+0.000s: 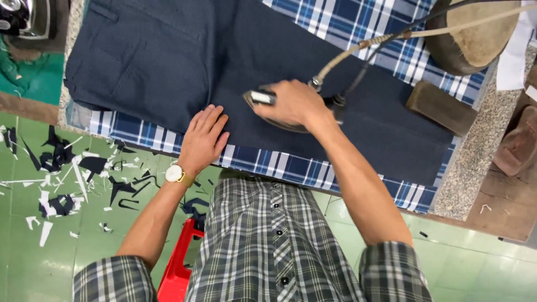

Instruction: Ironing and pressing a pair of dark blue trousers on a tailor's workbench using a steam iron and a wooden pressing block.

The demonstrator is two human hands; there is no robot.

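Iron (291, 112) gripped by the right hand (293, 103) on navy trousers (168, 61); left hand (202, 140) pressed flat, fingers together, beside it.

A tailoring workshop is shown: a corded iron (291, 109) is pressed on dark cloth (184, 61) over a plaid-covered table (358, 22), and fabric scraps (67, 168) are scattered across the green floor (470, 263).

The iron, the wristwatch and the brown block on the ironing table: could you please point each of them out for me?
iron (263, 98): head view, its front end ahead of the right hand.
wristwatch (175, 173): head view, its round face on the left wrist.
brown block (441, 107): head view, its top face.
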